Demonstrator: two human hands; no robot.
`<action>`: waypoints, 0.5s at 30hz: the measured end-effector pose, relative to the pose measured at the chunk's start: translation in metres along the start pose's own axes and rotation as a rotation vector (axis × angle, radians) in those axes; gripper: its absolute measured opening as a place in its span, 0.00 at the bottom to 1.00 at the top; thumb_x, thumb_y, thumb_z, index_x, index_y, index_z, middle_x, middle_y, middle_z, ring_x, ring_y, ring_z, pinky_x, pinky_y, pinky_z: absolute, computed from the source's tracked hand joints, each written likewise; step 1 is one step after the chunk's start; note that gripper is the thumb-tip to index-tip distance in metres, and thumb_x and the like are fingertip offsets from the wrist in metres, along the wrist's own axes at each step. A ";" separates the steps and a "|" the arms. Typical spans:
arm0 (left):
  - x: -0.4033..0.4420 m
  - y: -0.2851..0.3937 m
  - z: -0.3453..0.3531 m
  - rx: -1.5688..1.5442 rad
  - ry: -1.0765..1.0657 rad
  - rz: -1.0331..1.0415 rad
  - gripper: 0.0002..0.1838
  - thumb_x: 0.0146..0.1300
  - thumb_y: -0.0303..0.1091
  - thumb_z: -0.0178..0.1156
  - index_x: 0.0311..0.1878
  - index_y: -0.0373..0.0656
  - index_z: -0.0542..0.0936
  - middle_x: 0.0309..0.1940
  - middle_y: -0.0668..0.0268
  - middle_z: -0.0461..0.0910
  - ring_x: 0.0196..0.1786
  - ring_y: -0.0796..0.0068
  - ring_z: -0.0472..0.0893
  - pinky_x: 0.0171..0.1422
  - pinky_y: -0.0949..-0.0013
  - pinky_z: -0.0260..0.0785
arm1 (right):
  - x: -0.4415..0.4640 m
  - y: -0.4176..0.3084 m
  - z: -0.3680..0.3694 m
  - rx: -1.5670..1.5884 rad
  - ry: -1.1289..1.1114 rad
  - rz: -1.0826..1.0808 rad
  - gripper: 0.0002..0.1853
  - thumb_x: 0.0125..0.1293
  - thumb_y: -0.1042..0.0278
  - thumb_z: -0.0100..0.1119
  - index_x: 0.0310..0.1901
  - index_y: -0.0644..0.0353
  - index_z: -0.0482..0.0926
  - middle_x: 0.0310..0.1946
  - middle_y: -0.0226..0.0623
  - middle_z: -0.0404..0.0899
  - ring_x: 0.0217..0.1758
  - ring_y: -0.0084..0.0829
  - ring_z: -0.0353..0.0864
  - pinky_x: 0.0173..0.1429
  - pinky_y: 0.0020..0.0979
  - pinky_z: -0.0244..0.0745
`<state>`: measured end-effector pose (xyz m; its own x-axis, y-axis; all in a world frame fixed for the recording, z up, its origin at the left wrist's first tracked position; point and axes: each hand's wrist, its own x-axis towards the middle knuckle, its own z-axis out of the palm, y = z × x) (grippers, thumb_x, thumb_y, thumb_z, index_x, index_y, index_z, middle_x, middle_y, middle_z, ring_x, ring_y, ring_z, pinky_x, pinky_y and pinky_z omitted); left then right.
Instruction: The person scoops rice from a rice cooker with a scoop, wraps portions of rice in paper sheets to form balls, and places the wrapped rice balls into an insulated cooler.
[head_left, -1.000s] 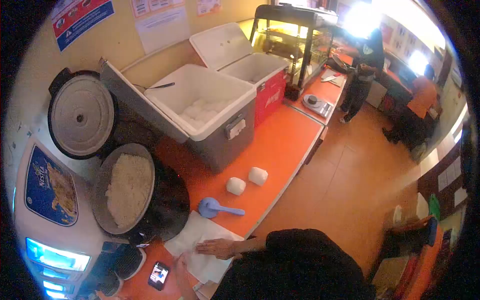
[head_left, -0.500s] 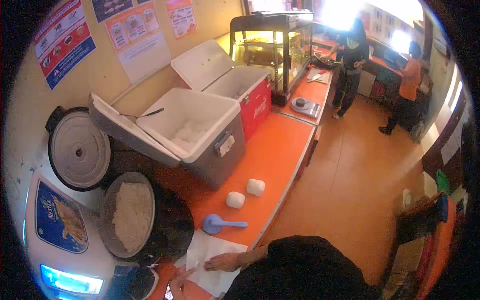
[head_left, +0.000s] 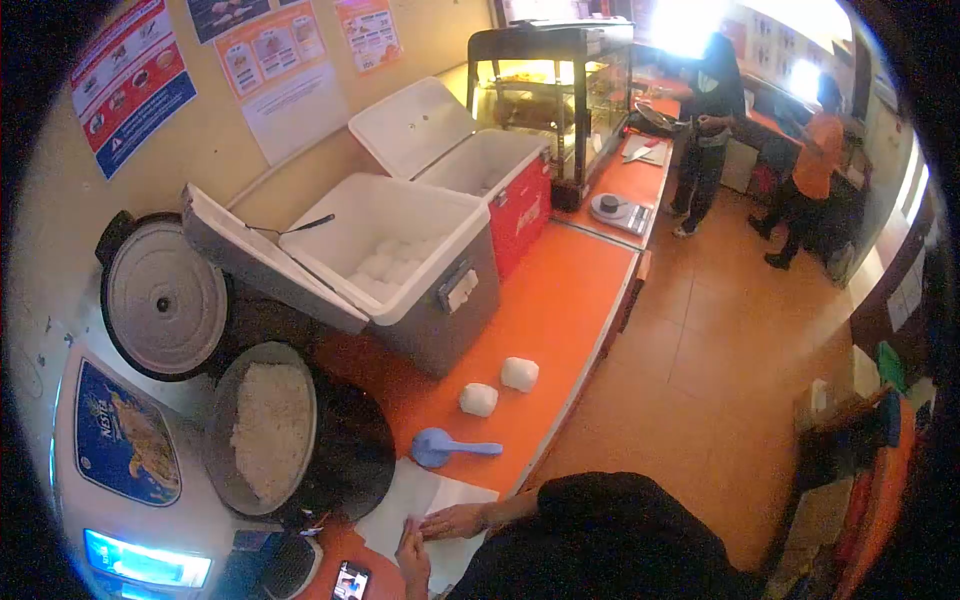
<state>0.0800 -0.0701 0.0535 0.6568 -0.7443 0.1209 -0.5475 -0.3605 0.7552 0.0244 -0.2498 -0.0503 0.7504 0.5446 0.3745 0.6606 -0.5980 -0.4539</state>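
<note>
A white sheet of paper lies on the orange counter, with a crease or overlap near its middle. My right hand rests flat on it with fingers stretched out. Beside it, my left hand comes up from below, fingers pressed together on the paper where the hands meet; the fingertips are partly hidden. Just beyond the sheet lies a blue rice paddle. Two white wrapped bundles sit past the paddle. Left of the paper stands a big open pot of rice.
A phone lies near my left hand. Farther along are an open grey cooler with white bundles inside, a red cooler, a scale and a glass display case. Two people stand at the far end.
My left hand has moved right across the paper to meet my right hand, uncovering the phone. My right hand stays on the sheet. At the far end, both people have shifted their stance.
</note>
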 end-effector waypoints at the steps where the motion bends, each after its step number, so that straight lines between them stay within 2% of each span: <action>1: -0.004 0.005 0.001 -0.023 0.018 -0.015 0.19 0.69 0.29 0.46 0.59 0.30 0.73 0.60 0.46 0.71 0.65 0.51 0.70 0.69 0.61 0.61 | 0.000 0.004 0.001 -0.101 0.113 -0.106 0.35 0.60 0.69 0.48 0.71 0.58 0.55 0.71 0.43 0.54 0.73 0.41 0.58 0.75 0.43 0.56; 2: -0.006 0.009 0.001 -0.021 0.024 -0.022 0.19 0.69 0.29 0.46 0.59 0.30 0.73 0.60 0.46 0.71 0.65 0.51 0.70 0.69 0.61 0.61 | 0.000 0.006 0.004 -0.200 0.227 -0.212 0.35 0.59 0.67 0.50 0.70 0.58 0.56 0.71 0.45 0.55 0.72 0.42 0.59 0.73 0.44 0.58; 3: -0.007 0.014 0.001 0.035 0.000 -0.007 0.20 0.69 0.30 0.46 0.61 0.30 0.70 0.63 0.45 0.68 0.67 0.50 0.67 0.71 0.58 0.58 | 0.001 0.008 0.006 -0.195 0.225 -0.220 0.35 0.59 0.67 0.50 0.70 0.58 0.56 0.71 0.45 0.55 0.72 0.42 0.59 0.73 0.44 0.58; 5: -0.012 0.013 0.007 0.088 -0.020 0.001 0.22 0.69 0.30 0.45 0.63 0.29 0.67 0.65 0.45 0.65 0.69 0.49 0.64 0.72 0.56 0.55 | 0.002 -0.001 -0.018 -0.174 -0.184 -0.037 0.34 0.59 0.63 0.52 0.68 0.59 0.60 0.69 0.47 0.58 0.71 0.44 0.60 0.73 0.44 0.59; 6: -0.019 0.001 0.016 0.303 -0.028 0.066 0.23 0.69 0.31 0.45 0.64 0.29 0.65 0.66 0.44 0.63 0.70 0.48 0.62 0.73 0.53 0.53 | 0.003 -0.004 -0.025 -0.169 -0.186 -0.043 0.34 0.59 0.63 0.52 0.68 0.59 0.60 0.69 0.47 0.58 0.71 0.44 0.60 0.73 0.44 0.59; 7: -0.024 -0.008 0.023 0.519 -0.037 0.133 0.25 0.69 0.32 0.46 0.65 0.29 0.63 0.67 0.44 0.61 0.71 0.47 0.60 0.73 0.50 0.52 | 0.003 -0.004 -0.027 -0.249 -0.083 -0.071 0.33 0.59 0.62 0.52 0.67 0.59 0.61 0.68 0.47 0.60 0.70 0.44 0.61 0.73 0.44 0.59; 8: -0.030 -0.019 0.032 0.521 -0.036 0.127 0.25 0.69 0.32 0.46 0.65 0.29 0.63 0.67 0.44 0.61 0.71 0.47 0.60 0.73 0.50 0.52 | 0.004 -0.002 -0.027 -0.329 0.021 -0.098 0.32 0.59 0.60 0.52 0.66 0.59 0.62 0.67 0.46 0.61 0.70 0.45 0.62 0.73 0.44 0.58; 10: -0.037 -0.019 0.047 0.756 -0.018 0.145 0.26 0.69 0.35 0.47 0.65 0.28 0.63 0.66 0.43 0.62 0.70 0.45 0.61 0.72 0.48 0.53 | 0.012 0.001 -0.036 -0.303 0.094 -0.158 0.32 0.59 0.60 0.52 0.65 0.59 0.63 0.66 0.47 0.62 0.70 0.44 0.62 0.73 0.43 0.58; 11: -0.045 -0.019 0.053 0.754 -0.019 0.139 0.26 0.69 0.35 0.47 0.65 0.28 0.63 0.66 0.43 0.62 0.70 0.45 0.61 0.72 0.48 0.53 | 0.013 0.003 -0.040 -0.281 0.169 -0.212 0.31 0.59 0.60 0.52 0.65 0.60 0.63 0.66 0.47 0.62 0.70 0.44 0.62 0.73 0.42 0.57; 12: -0.044 0.009 0.049 0.658 0.004 0.097 0.26 0.68 0.36 0.48 0.64 0.28 0.64 0.66 0.42 0.62 0.70 0.45 0.61 0.71 0.48 0.53 | 0.011 0.005 -0.044 -0.273 0.165 -0.213 0.31 0.59 0.60 0.52 0.65 0.60 0.63 0.66 0.47 0.62 0.70 0.44 0.62 0.73 0.42 0.57; 14: -0.036 0.034 0.045 0.517 0.025 0.056 0.26 0.67 0.38 0.51 0.62 0.28 0.66 0.63 0.41 0.64 0.67 0.44 0.63 0.70 0.48 0.55 | 0.005 0.009 -0.048 -0.057 -0.062 0.014 0.30 0.60 0.61 0.51 0.65 0.62 0.62 0.66 0.49 0.62 0.71 0.44 0.60 0.74 0.41 0.57; 15: -0.037 0.034 0.047 0.519 0.025 0.046 0.26 0.67 0.38 0.51 0.62 0.28 0.66 0.63 0.41 0.64 0.67 0.44 0.63 0.70 0.48 0.55 | 0.003 0.009 -0.053 -0.049 -0.063 0.008 0.30 0.60 0.61 0.51 0.65 0.62 0.62 0.66 0.49 0.62 0.71 0.44 0.60 0.74 0.41 0.57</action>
<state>0.0120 -0.0813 0.0445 0.6344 -0.7548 0.1668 -0.7573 -0.5635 0.3301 0.0336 -0.2848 -0.0105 0.7534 0.5753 0.3185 0.6564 -0.6293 -0.4161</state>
